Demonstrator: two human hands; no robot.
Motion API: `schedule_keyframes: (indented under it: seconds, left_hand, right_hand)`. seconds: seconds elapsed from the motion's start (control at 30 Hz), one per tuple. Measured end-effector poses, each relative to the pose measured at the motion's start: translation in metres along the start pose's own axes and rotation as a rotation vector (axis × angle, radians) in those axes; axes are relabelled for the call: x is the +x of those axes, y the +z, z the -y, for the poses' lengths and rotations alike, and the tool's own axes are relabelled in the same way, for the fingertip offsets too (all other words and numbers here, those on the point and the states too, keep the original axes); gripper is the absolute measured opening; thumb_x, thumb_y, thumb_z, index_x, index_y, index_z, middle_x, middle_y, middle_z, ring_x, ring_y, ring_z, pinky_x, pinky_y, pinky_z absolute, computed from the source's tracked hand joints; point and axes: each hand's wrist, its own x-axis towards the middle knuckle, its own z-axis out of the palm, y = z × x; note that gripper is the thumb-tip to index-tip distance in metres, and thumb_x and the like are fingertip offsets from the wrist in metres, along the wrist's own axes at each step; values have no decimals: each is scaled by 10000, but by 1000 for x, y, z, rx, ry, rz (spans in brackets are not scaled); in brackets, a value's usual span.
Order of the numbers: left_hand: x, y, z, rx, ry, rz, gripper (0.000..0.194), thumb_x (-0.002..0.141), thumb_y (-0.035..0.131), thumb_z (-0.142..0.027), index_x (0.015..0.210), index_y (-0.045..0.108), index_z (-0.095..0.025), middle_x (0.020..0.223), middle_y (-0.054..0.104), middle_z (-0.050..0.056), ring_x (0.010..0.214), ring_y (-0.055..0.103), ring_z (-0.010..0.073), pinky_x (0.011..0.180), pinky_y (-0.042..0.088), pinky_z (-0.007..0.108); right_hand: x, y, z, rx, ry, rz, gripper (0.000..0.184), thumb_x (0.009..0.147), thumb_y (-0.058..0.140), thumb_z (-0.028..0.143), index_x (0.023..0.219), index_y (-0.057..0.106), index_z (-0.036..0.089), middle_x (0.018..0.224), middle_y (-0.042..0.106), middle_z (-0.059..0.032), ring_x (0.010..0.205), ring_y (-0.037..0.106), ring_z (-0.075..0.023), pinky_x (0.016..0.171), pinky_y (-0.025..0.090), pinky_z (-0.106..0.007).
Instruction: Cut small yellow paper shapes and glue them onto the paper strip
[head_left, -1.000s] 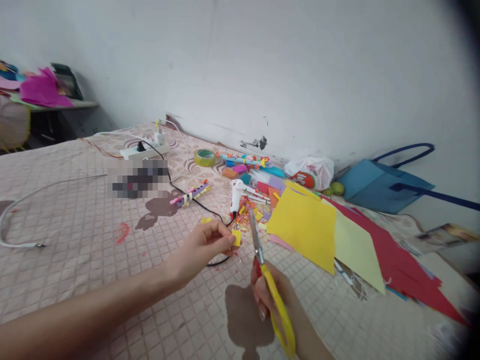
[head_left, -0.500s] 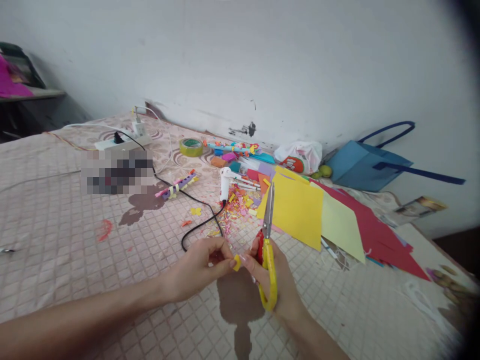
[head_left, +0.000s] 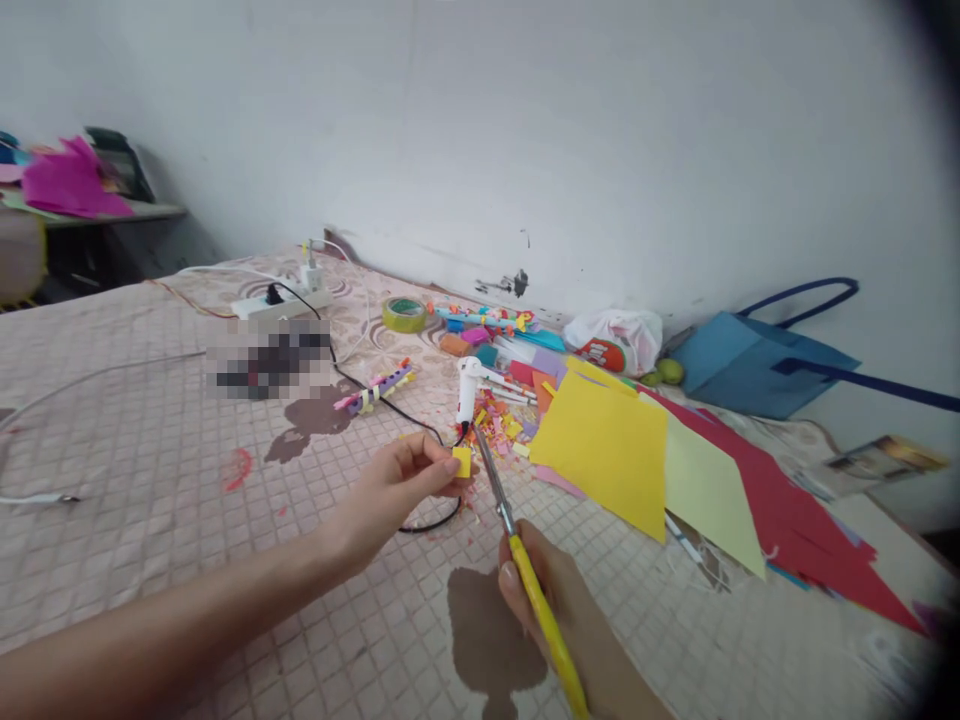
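Note:
Between thumb and fingers, my left hand (head_left: pixel 409 485) pinches a small yellow piece of paper or foam (head_left: pixel 462 462). My right hand (head_left: pixel 544 575) is wrapped round the yellow handle of a pair of scissors (head_left: pixel 501 505). The blades point up and away, just right of the yellow piece and apart from it. Behind the blade tips stands a white glue gun (head_left: pixel 466 390) with a black cord. Around it lies a heap of coloured paper scraps (head_left: pixel 499 420).
Yellow sheets (head_left: pixel 600 440), a pale green sheet (head_left: pixel 709 485) and red sheets (head_left: pixel 795 520) lie to the right. Farther back are a tape roll (head_left: pixel 403 315), a power strip (head_left: pixel 281 302) and a blue bag (head_left: pixel 761 365). A decorated purple strip (head_left: pixel 382 388) lies left of the glue gun.
My hands have moved apart. The left lifts the yellow piece slightly up; the right has turned the scissors so the blades lean left toward it. The view has shifted left.

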Motion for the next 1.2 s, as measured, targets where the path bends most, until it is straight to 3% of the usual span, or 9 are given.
schedule_keyframes:
  seconds: [0.17, 0.33, 0.67, 1.2]
  left_hand:
    - [2, -3, 2, -76, 9, 9, 186, 778, 619, -304, 745, 509, -157, 776, 654, -7, 731, 608, 101, 738, 466, 238]
    - [2, -2, 3, -108, -7, 0, 189, 768, 629, -305, 743, 517, -155, 787, 661, 5, 729, 608, 108, 744, 459, 252]
    - [1, -2, 4, -133, 3, 2, 191, 768, 631, -302, 735, 520, -151, 749, 644, -6, 708, 590, 95, 713, 451, 226]
    - [1, -1, 5, -135, 6, -5, 177, 764, 633, -295, 733, 526, -157, 736, 643, -6, 712, 593, 97, 720, 456, 231]
  right_hand:
    - [2, 3, -4, -43, 10, 29, 343, 804, 437, 528, 693, 359, 212, 531, 338, 67, 461, 311, -83, 431, 229, -206]
    - [4, 3, -9, -72, 31, 22, 322, 779, 482, 490, 684, 356, 210, 520, 369, 64, 459, 319, -81, 436, 233, -205]
    - [4, 2, -3, -78, 36, 41, 392, 764, 466, 573, 682, 345, 209, 529, 380, 60, 457, 331, -79, 440, 237, -208]
    - [6, 5, -22, -105, 25, 29, 385, 777, 401, 580, 674, 351, 212, 530, 358, 60, 460, 315, -85, 431, 248, -207]
